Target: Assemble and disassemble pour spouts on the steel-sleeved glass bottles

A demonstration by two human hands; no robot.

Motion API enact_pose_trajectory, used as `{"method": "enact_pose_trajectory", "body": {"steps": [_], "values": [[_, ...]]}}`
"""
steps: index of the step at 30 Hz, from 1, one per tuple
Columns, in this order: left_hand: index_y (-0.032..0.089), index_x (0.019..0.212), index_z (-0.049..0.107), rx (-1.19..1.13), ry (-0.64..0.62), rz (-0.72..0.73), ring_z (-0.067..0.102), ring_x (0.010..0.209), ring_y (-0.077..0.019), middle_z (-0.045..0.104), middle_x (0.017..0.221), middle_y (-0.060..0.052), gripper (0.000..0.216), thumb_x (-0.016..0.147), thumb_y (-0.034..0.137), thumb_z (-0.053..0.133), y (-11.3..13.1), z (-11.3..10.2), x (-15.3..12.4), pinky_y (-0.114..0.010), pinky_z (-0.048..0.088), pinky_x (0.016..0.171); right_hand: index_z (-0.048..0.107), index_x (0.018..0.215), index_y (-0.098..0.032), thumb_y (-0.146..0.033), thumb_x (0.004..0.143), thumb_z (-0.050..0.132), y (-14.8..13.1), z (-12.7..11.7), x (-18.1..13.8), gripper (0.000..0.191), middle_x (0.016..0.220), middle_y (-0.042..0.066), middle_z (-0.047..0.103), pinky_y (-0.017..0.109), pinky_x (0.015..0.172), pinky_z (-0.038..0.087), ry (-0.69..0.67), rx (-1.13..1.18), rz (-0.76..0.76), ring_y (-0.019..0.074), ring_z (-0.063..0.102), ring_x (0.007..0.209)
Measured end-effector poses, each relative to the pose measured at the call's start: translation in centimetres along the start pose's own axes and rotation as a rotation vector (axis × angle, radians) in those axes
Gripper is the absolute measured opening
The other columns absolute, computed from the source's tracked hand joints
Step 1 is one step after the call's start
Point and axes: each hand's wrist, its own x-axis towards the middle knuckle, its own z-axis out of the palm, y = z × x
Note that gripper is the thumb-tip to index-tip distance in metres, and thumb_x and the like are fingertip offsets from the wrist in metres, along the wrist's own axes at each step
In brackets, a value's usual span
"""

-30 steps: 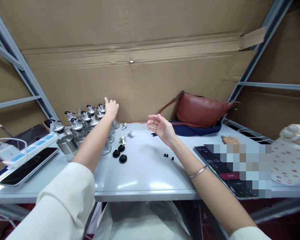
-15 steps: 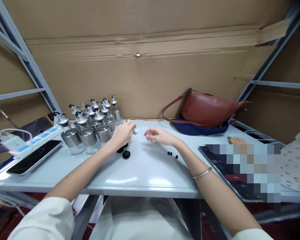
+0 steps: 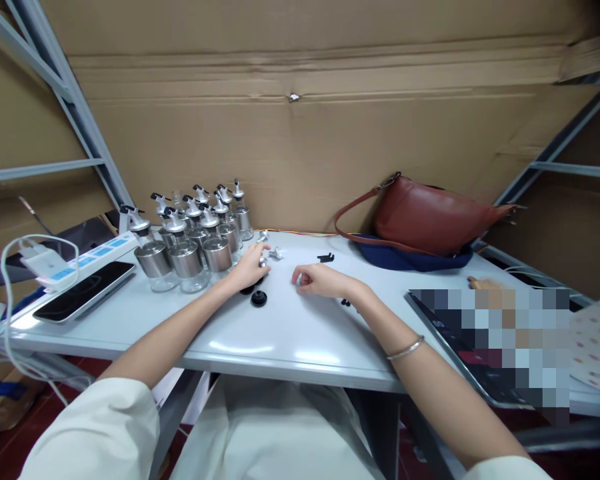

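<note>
Entry: loose spouts and caps by the bottles, mid-table.
Left hand (image 3: 250, 267) pinches, it seems, a spout (image 3: 263, 261) just right of the bottles (image 3: 195, 243). Right hand (image 3: 325, 281) lies curled on the table (image 3: 280, 333); whether it holds anything I cannot tell. Risks: forearm toppling crowded bottles; a fumbled spout rolling away; wrist scattering the caps (image 3: 259, 299).

Bright overhead glare — warped edges

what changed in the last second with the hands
The left hand pulled back from the glass bottles with silver pourer tops to the small silver spout parts, fingers on one. The right hand dropped onto the grey table. Bottles, black round caps unmoved.
</note>
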Motion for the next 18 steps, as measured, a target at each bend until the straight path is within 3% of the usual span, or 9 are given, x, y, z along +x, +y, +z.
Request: {"method": "enact_pose_trajectory", "body": {"steps": [5,10,14,18], "values": [[0.017,0.085,0.057,-0.092,0.024,0.016,0.06,0.085,-0.0181,0.061,0.087,-0.004,0.016,0.07,0.014,0.06,1.2,-0.5,-0.1,-0.032,0.05,0.077,0.066,0.094,-0.015,-0.019,0.074,0.062,-0.2,0.2,0.1,0.02,0.075,0.003,0.067,0.022,0.061,0.039,0.071,0.0,-0.015,0.013,0.057,0.063],[0.016,0.088,0.057,-0.264,0.097,0.025,0.06,0.072,-0.0144,0.06,0.075,-0.001,0.017,0.078,0.029,0.06,3.4,0.1,-0.9,-0.027,0.049,0.068,0.066,0.085,-0.014,-0.036,0.08,0.061,-1.0,-0.1,0.1,0.023,0.068,0.003,0.066,0.023,0.06,0.039,0.299,0.116,-0.084,0.0129,0.055,0.06],[0.015,0.09,0.057,-0.43,0.065,0.056,0.06,0.069,-0.013,0.055,0.072,0.0,0.022,0.082,0.035,0.056,4.4,0.7,-1.4,-0.026,0.052,0.063,0.067,0.087,-0.012,-0.029,0.084,0.052,-1.3,-1.1,-0.4,0.023,0.068,0.005,0.067,0.023,0.061,0.04,0.358,0.153,-0.114,0.0132,0.057,0.061],[0.017,0.096,0.058,-0.368,0.043,0.165,0.058,0.075,-0.0118,0.052,0.079,-0.001,0.021,0.079,0.029,0.06,5.0,0.7,-1.8,-0.022,0.054,0.063,0.067,0.095,-0.01,-0.03,0.084,0.05,-0.6,-1.8,-0.7,0.028,0.07,0.006,0.067,0.026,0.063,0.042,0.374,0.173,-0.116,0.0148,0.058,0.063]]}}
